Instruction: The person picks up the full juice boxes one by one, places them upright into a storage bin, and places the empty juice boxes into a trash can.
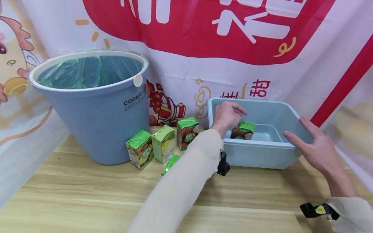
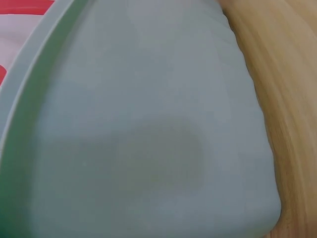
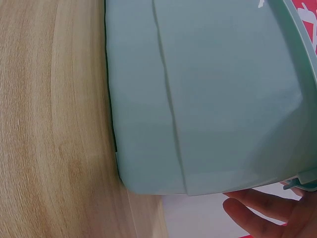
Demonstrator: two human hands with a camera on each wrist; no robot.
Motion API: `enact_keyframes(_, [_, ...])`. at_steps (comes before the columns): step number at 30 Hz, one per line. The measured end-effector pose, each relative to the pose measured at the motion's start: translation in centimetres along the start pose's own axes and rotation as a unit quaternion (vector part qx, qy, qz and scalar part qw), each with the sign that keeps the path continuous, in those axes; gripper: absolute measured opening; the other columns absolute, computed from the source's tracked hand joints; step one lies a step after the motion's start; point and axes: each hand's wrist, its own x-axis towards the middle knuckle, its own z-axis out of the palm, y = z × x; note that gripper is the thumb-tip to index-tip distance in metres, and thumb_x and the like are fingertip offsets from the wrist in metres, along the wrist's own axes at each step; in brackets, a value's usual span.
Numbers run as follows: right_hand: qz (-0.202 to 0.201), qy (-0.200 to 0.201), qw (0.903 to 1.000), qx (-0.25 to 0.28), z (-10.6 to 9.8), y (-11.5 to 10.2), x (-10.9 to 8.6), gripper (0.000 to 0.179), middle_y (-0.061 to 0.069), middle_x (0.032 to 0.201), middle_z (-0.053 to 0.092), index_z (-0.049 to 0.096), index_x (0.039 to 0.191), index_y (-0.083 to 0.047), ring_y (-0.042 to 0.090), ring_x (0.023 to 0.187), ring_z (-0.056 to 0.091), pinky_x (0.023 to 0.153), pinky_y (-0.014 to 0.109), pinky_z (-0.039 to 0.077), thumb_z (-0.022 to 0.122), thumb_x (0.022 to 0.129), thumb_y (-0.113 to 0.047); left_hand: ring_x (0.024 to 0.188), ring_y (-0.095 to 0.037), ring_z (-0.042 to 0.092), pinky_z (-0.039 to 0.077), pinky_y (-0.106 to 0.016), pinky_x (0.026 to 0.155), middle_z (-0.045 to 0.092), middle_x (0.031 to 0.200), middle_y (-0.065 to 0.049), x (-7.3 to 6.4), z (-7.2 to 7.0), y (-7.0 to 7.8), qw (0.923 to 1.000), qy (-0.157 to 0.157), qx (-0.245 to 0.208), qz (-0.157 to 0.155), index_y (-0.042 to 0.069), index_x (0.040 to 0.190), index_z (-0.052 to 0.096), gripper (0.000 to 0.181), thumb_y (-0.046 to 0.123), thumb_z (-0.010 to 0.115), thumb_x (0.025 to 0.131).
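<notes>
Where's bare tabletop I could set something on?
The tabletop is bare in front of the bucket, left of the left sleeve, and between both sleeves, in front of the bin. It's crowded between bucket and bin, where small cartons cluster.

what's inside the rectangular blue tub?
A green-topped carton, toward the left end of the tub, left hand beside it. The near wall hides the carton's base and adjacent floor; the hand and sleeve cover the near-left corner, so anything there can't be seen.
</notes>
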Motion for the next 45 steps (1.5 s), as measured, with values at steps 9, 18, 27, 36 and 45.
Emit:
enact_keyframes(9, [0.0, -0.004, 1.0, -0.001, 0.2, 0.1, 0.1, 0.098, 0.021, 0.179, 0.004, 0.001, 0.171, -0.028, 0.061, 0.159, 0.01, 0.103, 0.089, 0.03, 0.056, 0.1, -0.066, 0.114, -0.012, 0.068, 0.055, -0.029, 0.096, 0.081, 0.105, 0.009, -0.8, -0.6, 0.6, 0.999, 0.006, -0.042, 0.013, 0.026, 0.102, 0.082, 0.008, 0.022, 0.079, 0.097])
enact_keyframes(18, [0.005, -0.003, 1.0, 0.003, 0.0, 0.1, -0.1, 0.097, 0.022, 0.179, 0.004, 0.002, 0.171, -0.026, 0.062, 0.158, 0.01, 0.104, 0.089, 0.028, 0.056, 0.101, -0.064, 0.086, -0.011, 0.068, 0.055, -0.028, 0.074, 0.074, 0.099, 0.006, -3.1, -3.6, 2.8, 0.9938, -0.011, -0.109, -0.015, 0.024, 0.111, 0.076, 0.017, 0.028, 0.08, 0.096])
enact_keyframes(27, [0.0, -0.002, 1.0, 0.007, 0.0, 0.3, 0.0, 0.096, 0.02, 0.179, 0.006, 0.002, 0.171, -0.028, 0.062, 0.157, 0.013, 0.104, 0.088, 0.031, 0.056, 0.101, -0.064, 0.104, -0.013, 0.069, 0.058, -0.032, 0.082, 0.074, 0.112, 0.005, -5.6, -7.8, 1.5, 0.99, -0.001, -0.139, 0.021, 0.028, 0.12, 0.073, 0.025, 0.03, 0.08, 0.096])
enact_keyframes(36, [0.003, 0.001, 1.0, 0.001, 0.3, 0.1, -0.1, 0.097, 0.022, 0.179, 0.007, 0.003, 0.171, -0.027, 0.062, 0.157, 0.013, 0.103, 0.088, 0.031, 0.056, 0.1, -0.066, 0.11, -0.017, 0.071, 0.059, -0.039, 0.095, 0.076, 0.115, 0.004, -8.8, -11.2, -1.9, 0.9862, 0.016, -0.144, 0.081, 0.027, 0.122, 0.072, 0.026, 0.029, 0.08, 0.097])
enact_keyframes(45, [0.0, 0.003, 1.0, -0.004, 0.2, 0.3, 0.0, 0.096, 0.02, 0.179, 0.008, 0.004, 0.171, -0.029, 0.061, 0.158, 0.014, 0.103, 0.088, 0.032, 0.056, 0.099, -0.066, 0.111, -0.017, 0.067, 0.054, -0.039, 0.097, 0.076, 0.12, 0.004, -11.9, -12.9, -6.7, 0.9859, 0.041, -0.152, 0.055, 0.025, 0.121, 0.071, 0.027, 0.026, 0.081, 0.095])
